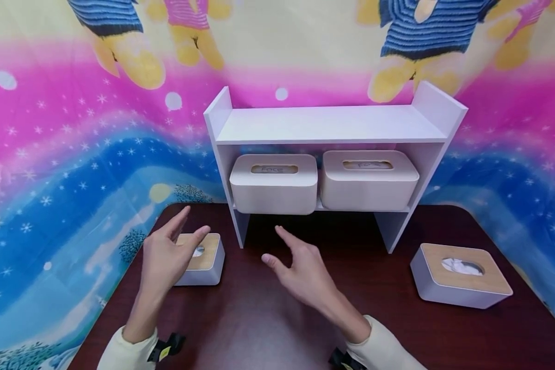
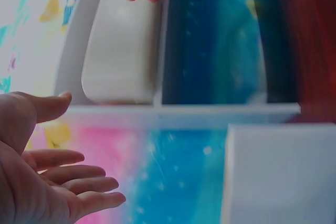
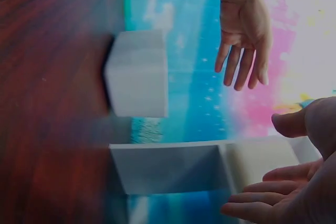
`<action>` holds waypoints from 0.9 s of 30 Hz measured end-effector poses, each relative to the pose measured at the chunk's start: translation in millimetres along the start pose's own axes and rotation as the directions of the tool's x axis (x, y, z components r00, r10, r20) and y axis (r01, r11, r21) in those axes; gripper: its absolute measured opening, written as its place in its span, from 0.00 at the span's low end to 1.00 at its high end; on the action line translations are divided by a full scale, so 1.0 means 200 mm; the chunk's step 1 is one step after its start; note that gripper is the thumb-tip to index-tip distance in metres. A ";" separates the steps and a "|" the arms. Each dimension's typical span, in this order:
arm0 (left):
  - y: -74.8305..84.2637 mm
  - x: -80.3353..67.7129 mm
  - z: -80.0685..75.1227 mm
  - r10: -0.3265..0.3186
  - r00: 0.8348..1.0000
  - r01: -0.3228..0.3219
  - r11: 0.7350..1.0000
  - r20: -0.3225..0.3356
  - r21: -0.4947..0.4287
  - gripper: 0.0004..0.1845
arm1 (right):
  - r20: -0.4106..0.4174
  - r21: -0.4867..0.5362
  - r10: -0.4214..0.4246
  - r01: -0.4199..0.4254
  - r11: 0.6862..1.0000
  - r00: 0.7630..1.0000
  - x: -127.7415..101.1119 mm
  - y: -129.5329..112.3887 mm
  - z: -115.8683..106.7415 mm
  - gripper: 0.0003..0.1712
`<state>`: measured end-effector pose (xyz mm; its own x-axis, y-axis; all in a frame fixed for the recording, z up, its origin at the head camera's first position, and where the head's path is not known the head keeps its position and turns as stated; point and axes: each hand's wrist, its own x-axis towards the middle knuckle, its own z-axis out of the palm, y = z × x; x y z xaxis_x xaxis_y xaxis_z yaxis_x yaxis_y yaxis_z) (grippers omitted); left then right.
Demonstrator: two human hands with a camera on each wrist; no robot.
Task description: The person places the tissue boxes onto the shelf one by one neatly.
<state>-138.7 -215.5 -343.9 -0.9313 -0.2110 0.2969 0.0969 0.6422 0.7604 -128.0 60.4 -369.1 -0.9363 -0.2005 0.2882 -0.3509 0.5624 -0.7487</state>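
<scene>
Table (image 1: 268, 329), dark wood; bare stretch in front, between the arms. White shelf (image 1: 328, 126) at back edge, middle; two white boxes on its lower level, left one (image 1: 274, 184) and right one (image 1: 369, 180), side by side, near touching. Open gap under the shelf between its legs. Large wood-lid box (image 1: 460, 275) off right, well apart from the hands. Small wood-lid box (image 1: 202, 258) left. Right hand (image 1: 300, 270) fingers spread, holds nothing, hovering before the shelf. Left hand (image 1: 166, 254) fingers straight, loose, empty, over the small box; contact cannot be told.
</scene>
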 end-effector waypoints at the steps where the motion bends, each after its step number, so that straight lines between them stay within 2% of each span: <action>1: -0.02 -0.01 -0.02 -0.018 1.000 0.017 0.999 0.020 0.029 0.40 | 0.018 0.000 0.003 -0.003 1.000 1.000 0.00 0.01 0.02 0.41; 4: -0.10 -0.02 -0.07 -0.052 0.996 0.042 0.991 0.077 0.130 0.43 | 0.072 0.002 0.000 0.000 1.000 0.997 0.01 0.04 0.08 0.43; 7: -0.19 -0.03 -0.11 -0.049 0.991 0.023 0.980 0.127 0.195 0.46 | 0.114 0.005 -0.024 0.024 1.000 0.993 0.02 0.07 0.14 0.44; 11: -0.29 -0.02 -0.15 -0.055 0.978 0.011 0.977 0.201 0.215 0.51 | 0.171 0.024 -0.003 -0.001 1.000 0.985 0.04 0.09 0.22 0.48; 16: -0.40 0.00 -0.18 -0.079 0.959 0.011 0.970 0.274 0.242 0.55 | 0.250 0.045 0.082 -0.096 0.994 0.965 0.08 0.11 0.32 0.55; 23: -0.52 0.03 -0.19 -0.070 0.933 -0.021 0.968 0.354 0.248 0.59 | 0.286 0.056 0.086 -0.106 0.993 0.954 0.12 0.14 0.48 0.58; 27: -0.57 0.05 -0.20 -0.092 0.913 -0.016 0.966 0.397 0.259 0.62 | 0.316 0.062 0.083 -0.107 0.992 0.945 0.14 0.13 0.56 0.60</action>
<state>-144.7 -319.9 -405.4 -0.9988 0.0409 -0.0276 0.0173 0.8142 0.5804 -164.2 -20.5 -446.6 -0.9178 -0.3965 0.0219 -0.2484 0.5302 -0.8107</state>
